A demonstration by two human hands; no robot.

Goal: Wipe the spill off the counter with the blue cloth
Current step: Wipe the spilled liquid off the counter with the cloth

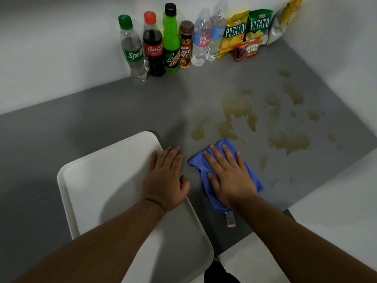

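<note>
A yellowish-brown spill (263, 119) lies in scattered patches over the right half of the grey counter (102, 119). The blue cloth (253, 178) lies crumpled on the counter just near of the spill, a white label sticking out at its near end. My right hand (228, 176) presses flat on the cloth, fingers spread and pointing toward the spill. My left hand (165, 178) rests flat on the right rim of a white tray (98, 186), thumb hooked over the edge.
Several drink bottles (171, 39) stand in a row against the back wall, with chip bags (246, 29) and a small red snack pack (246, 50) to their right. White walls close the back and right. The tray overhangs the counter's near edge.
</note>
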